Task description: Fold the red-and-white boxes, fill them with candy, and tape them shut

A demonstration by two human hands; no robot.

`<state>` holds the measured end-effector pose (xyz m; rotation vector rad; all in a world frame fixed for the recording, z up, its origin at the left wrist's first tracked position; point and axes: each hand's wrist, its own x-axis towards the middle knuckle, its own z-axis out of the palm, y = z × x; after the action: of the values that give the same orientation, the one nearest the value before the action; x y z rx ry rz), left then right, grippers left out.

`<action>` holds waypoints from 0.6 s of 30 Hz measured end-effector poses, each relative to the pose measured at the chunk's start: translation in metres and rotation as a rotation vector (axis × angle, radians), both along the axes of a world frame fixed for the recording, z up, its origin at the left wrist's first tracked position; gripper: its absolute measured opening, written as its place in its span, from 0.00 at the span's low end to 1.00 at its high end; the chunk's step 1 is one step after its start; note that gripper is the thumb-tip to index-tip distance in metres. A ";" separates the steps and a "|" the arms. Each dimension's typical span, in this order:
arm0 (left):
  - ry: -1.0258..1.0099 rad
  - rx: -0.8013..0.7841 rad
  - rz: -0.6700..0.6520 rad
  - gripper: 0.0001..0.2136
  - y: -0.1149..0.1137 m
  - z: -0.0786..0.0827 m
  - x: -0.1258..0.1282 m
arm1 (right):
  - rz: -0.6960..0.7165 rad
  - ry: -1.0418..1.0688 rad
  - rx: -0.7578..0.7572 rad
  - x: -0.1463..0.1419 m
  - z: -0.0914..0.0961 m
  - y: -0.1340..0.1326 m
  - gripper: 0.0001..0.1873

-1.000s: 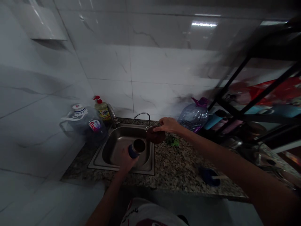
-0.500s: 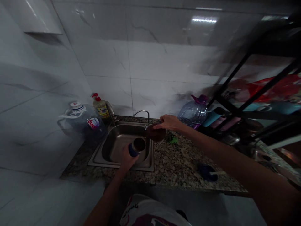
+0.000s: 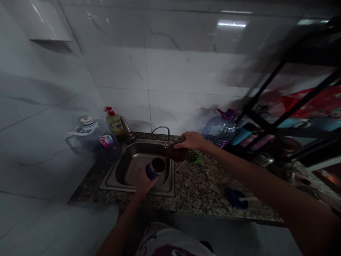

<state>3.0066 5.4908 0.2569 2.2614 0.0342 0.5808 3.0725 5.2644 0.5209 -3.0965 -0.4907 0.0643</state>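
My left hand [image 3: 144, 181] is wrapped round a blue tumbler [image 3: 152, 171] with a metal rim, held over the sink [image 3: 128, 186]. Its dark open mouth tilts to the upper right. My right hand [image 3: 190, 140] grips the top of a dark brown rounded vessel [image 3: 179, 153], just beyond the sink's right edge. The vessel's left side faces the tumbler, with a small gap between them. Dim light hides the vessel's exact kind and what the tumbler contains. Behind the vessel rises a thin curved faucet [image 3: 168, 133].
Left of the sink stand a large clear jug [image 3: 93, 138] and a red-topped soap bottle [image 3: 115, 122] beside a thicker tap [image 3: 127, 128]. On the right are a big water bottle [image 3: 220, 128], a green item [image 3: 197, 159], a blue object with a pale handle [image 3: 237, 198] and a black rack [image 3: 262, 119].
The view has shifted very slightly. Both hands keep their hold on the tumbler and the brown vessel, in nearly the same places.
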 end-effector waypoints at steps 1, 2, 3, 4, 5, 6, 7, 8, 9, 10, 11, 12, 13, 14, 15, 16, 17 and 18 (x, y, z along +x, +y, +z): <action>-0.004 0.006 0.002 0.31 0.000 -0.001 0.001 | 0.004 0.000 -0.004 0.000 0.000 0.000 0.32; -0.007 0.012 0.004 0.31 0.000 -0.001 0.001 | 0.009 -0.001 -0.005 0.001 -0.001 0.000 0.32; -0.010 0.016 0.006 0.31 0.000 -0.001 0.002 | 0.011 0.000 -0.003 0.001 -0.001 0.000 0.33; -0.012 0.017 0.010 0.31 -0.001 -0.001 0.002 | 0.012 0.002 0.001 0.001 -0.002 -0.001 0.33; -0.016 0.019 0.014 0.31 -0.001 0.000 0.002 | 0.012 0.004 0.003 0.001 -0.003 -0.001 0.33; -0.021 0.023 0.012 0.31 -0.002 0.002 0.001 | 0.013 0.003 0.001 0.001 -0.003 -0.001 0.33; -0.029 0.028 0.009 0.31 -0.003 0.003 0.001 | 0.015 0.001 -0.005 0.001 -0.004 -0.001 0.33; -0.038 0.032 0.006 0.31 -0.003 0.005 0.000 | 0.016 0.000 -0.013 0.001 -0.004 -0.002 0.34; -0.045 0.033 0.002 0.30 -0.004 0.006 0.000 | 0.017 -0.002 -0.018 0.002 -0.005 -0.002 0.34; -0.052 0.032 -0.002 0.30 -0.005 0.006 0.000 | 0.017 -0.004 -0.018 0.002 -0.006 -0.003 0.34; -0.057 0.028 -0.005 0.30 -0.005 0.007 -0.001 | 0.016 -0.003 -0.014 0.002 -0.006 -0.004 0.34; -0.061 0.023 -0.005 0.30 -0.006 0.007 -0.001 | 0.016 -0.002 -0.009 0.002 -0.007 -0.004 0.35; -0.063 0.021 -0.001 0.30 -0.006 0.006 -0.001 | 0.017 0.000 -0.005 0.002 -0.007 -0.005 0.35; -0.063 0.023 -0.001 0.30 -0.006 0.006 0.000 | 0.018 0.002 -0.003 0.003 -0.007 -0.005 0.35; -0.063 0.028 0.001 0.31 -0.007 0.005 0.000 | 0.017 0.003 -0.004 0.003 -0.007 -0.005 0.36; -0.062 0.032 0.003 0.30 -0.007 0.004 0.000 | 0.017 0.003 -0.006 0.003 -0.007 -0.005 0.36; -0.060 0.033 0.004 0.30 -0.007 0.004 0.000 | 0.015 0.000 -0.007 0.003 -0.007 -0.005 0.37; -0.060 0.033 0.003 0.30 -0.007 0.003 0.000 | 0.013 -0.004 -0.006 0.002 -0.007 -0.005 0.37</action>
<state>3.0064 5.4837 0.2603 2.2747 -0.0021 0.6543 3.0750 5.2594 0.5140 -3.1002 -0.5116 0.0596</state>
